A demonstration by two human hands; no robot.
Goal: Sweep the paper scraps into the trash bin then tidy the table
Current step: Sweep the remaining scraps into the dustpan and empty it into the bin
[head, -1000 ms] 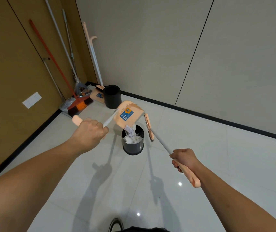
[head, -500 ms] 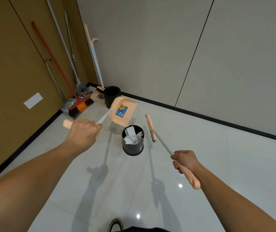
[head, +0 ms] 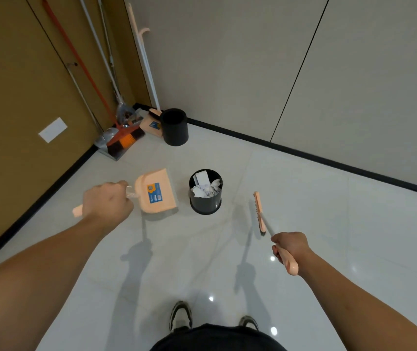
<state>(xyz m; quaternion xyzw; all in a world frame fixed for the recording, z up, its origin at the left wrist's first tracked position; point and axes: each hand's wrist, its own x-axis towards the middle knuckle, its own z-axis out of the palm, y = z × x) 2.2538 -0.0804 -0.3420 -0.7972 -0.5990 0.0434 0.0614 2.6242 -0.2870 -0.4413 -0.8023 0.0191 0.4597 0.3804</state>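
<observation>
Floor tiles (head: 303,249) of pale grey run bare and glossy from the person's shoes (head: 181,316) out to the black skirting along two walls, with wide open room on the right side and in front of the feet. Clutter sits only in the far left corner of the floor: leaning broom and mop handles, an orange-bristled broom (head: 124,140), a second peach dustpan (head: 151,126) and an empty black bin (head: 174,126) stand close together there, against the skirting.

Near the middle of the floor stands the trash bin (head: 205,201), black and round, upright, with white paper scraps (head: 206,187) piled inside up to the rim. No scraps show on the tiles around it.

Just left of the bin is the peach dustpan (head: 156,191), its underside with a blue label turned up toward the camera; whether it touches the floor cannot be told. The left hand (head: 107,205) is wrapped tight around its handle, whose peach end sticks out behind the fist.

To the right of the bin, apart from it, the brush (head: 259,212) hangs with its peach head edge-on and bristles dark at the near end. The right hand (head: 289,245) is closed in a fist on its peach grip, the grip's end pointing back along the forearm.
</observation>
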